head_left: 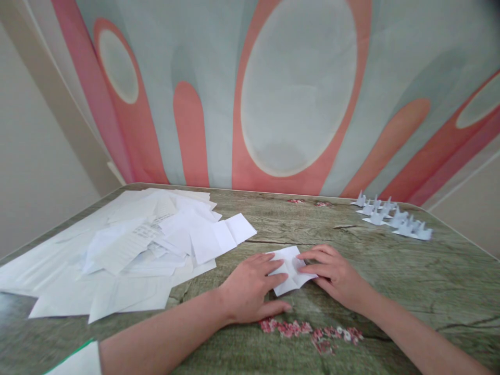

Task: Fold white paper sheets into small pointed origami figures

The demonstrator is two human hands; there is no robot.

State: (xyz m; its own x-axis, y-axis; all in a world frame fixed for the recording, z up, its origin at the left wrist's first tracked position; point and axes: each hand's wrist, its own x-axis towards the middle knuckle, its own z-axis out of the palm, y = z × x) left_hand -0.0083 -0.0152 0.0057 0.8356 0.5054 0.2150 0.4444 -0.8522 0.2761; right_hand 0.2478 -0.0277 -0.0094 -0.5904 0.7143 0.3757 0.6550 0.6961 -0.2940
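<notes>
A small white square of paper (pixel 289 266) with fold creases lies on the table in front of me. My left hand (pixel 258 286) rests at its left side, fingers spread over the paper and thumb stretched out on the tabletop. On the opposite side, my right hand (pixel 332 271) has its fingertips on top of the paper. Its thumb is tucked by the lower right corner, so the paper's edge sits between thumb and fingers. The paper is uneven, with raised creases toward the middle.
A wide, loose pile of white paper sheets (pixel 133 281), some printed, covers the left of the wood-patterned table (pixel 390 271). Several folded white paper cranes (pixel 406 224) stand in rows at the back right. A coloured backdrop (pixel 219 130) rises behind the table.
</notes>
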